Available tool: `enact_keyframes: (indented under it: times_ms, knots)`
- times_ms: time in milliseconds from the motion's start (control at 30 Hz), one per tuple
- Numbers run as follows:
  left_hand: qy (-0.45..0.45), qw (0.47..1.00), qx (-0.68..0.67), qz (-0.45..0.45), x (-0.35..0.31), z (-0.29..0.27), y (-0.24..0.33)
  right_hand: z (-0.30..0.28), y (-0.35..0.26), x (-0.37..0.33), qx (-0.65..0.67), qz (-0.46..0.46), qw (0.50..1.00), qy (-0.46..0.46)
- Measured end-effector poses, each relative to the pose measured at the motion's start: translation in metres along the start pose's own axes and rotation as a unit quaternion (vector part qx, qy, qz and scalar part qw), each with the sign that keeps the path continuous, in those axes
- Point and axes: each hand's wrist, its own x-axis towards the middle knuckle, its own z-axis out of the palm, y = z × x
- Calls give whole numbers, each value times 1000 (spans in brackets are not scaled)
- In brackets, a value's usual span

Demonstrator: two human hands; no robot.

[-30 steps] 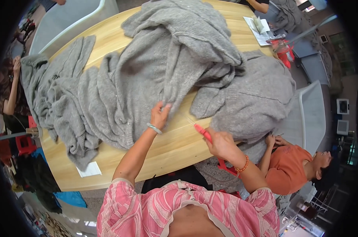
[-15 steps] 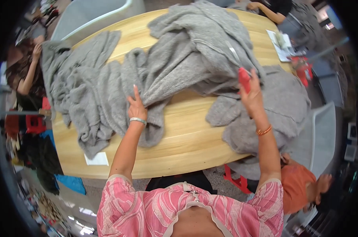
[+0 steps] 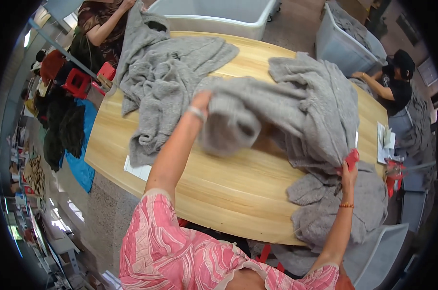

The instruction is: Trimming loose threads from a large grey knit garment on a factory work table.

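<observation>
A grey knit garment [image 3: 315,106] lies bunched across the right half of the table, one part of it lifted and blurred by motion. My left hand [image 3: 201,102] is closed on that lifted part, its fingers partly smeared. At the garment's near right edge my right hand [image 3: 347,171] is wrapped round a red-handled tool [image 3: 353,158]; its exact kind does not show. Beneath that hand lies another heap of grey knitwear [image 3: 335,208]. Further left, a crumpled grey knit piece [image 3: 166,87] spreads over the table, its far end held up by another person.
The pale wooden table [image 3: 219,193] has a curved edge. A large pale tub [image 3: 214,23] stands behind it, another tub [image 3: 347,41] at the far right. Two people [image 3: 103,29] [image 3: 397,87] work across from me. White papers [image 3: 385,142] lie on the right edge.
The view has turned, shifting the table. My left hand has lifted part of the garment, which now swings above the wood. My right hand still holds the red-handled tool, now nearer the right edge.
</observation>
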Motion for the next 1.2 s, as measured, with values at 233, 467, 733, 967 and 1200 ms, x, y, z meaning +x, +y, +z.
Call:
enact_keyframes:
  times_ms: [233, 467, 733, 967, 1200]
  knots:
    - [-28, 931, -145, 334, 40, 75, 223, -26, -25, -36, -50, 15, 998, 27]
    - [114, 869, 310, 369, 81, 40, 147, -9, -17, -77, -82, 38, 995, -37]
    - [132, 724, 662, 142, 28, -109, -2, 38, -41, -92, -41, 92, 993, -57]
    - [-100, 688, 636, 333, -43, -62, -12, 82, -136, -107, -4, 50, 991, -124]
    - [-278, 918, 104, -263, -88, 30, -80, 138, -208, -191, 173, -5, 903, -393]
